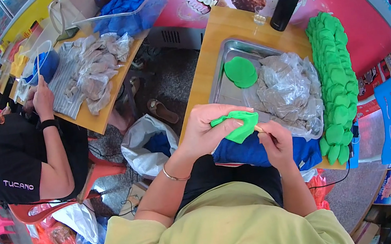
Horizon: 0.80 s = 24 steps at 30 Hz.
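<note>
My left hand (205, 129) is closed on a soft green piece (237, 126), bent over its fingers, thin and perhaps cloth or foam. Beside it my right hand (277, 142) pinches a thin, light wooden stick (258, 128), whose tip meets the green piece's edge. Just beyond my hands is a metal tray (216, 83). Flat rounded green pieces (240, 72) lie in its left part, and a heap of greyish pieces in clear plastic (287, 87) fills its right part. Long stacked rows of green pieces (333, 73) stand right of the tray.
A blue cloth bundle (232, 154) lies at the table's near edge. Behind the tray stand a black bottle (286, 6) and a small glass (259, 19). At left, a person (21, 161) sits at another table (97, 120). A white sack (146, 153) stands on the floor between.
</note>
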{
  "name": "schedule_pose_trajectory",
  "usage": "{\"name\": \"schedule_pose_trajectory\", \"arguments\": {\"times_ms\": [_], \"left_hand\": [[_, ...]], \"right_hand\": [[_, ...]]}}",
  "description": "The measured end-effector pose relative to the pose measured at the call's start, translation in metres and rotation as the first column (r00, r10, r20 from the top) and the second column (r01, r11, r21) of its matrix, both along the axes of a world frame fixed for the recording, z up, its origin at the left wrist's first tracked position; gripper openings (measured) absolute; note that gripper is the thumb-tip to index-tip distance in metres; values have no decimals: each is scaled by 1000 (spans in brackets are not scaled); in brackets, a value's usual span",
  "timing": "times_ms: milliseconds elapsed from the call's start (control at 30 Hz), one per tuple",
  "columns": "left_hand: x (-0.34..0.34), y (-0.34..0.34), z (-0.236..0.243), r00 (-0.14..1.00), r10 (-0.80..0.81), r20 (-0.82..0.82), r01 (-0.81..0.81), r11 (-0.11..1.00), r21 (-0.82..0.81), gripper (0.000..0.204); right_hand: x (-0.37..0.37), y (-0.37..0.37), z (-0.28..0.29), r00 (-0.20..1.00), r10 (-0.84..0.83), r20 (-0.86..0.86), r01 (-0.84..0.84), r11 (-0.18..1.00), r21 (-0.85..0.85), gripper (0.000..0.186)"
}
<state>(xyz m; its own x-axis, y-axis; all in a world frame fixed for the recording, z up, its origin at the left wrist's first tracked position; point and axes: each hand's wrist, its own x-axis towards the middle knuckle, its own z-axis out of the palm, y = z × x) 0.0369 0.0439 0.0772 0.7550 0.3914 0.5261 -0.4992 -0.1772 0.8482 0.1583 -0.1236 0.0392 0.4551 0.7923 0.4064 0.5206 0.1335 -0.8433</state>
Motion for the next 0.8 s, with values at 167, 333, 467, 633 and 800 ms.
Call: {"name": "schedule_pose_trajectory", "arguments": {"times_ms": [167, 333, 467, 633, 800], "left_hand": [[-1, 3, -1, 1000, -14, -18, 14, 999, 42, 21], [1, 3, -2, 997, -69, 34, 69, 997, 16, 23], [5, 7, 0, 995, 66, 76, -73, 993, 93, 27], [-7, 11, 4, 993, 119, 19, -120, 959, 256, 30], [-4, 7, -1, 993, 119, -18, -114, 978, 174, 36]], "right_hand": [[1, -3, 1, 980, 103, -169, -106, 994, -8, 13], [-4, -6, -4, 777, 231, -585, -297, 955, -17, 20], [-2, -8, -1, 928, 106, -357, -158, 980, -119, 18], [-4, -8, 5, 950, 52, -309, -91, 990, -111, 19], [-9, -9, 1, 852, 147, -503, -193, 980, -40, 20]]}}
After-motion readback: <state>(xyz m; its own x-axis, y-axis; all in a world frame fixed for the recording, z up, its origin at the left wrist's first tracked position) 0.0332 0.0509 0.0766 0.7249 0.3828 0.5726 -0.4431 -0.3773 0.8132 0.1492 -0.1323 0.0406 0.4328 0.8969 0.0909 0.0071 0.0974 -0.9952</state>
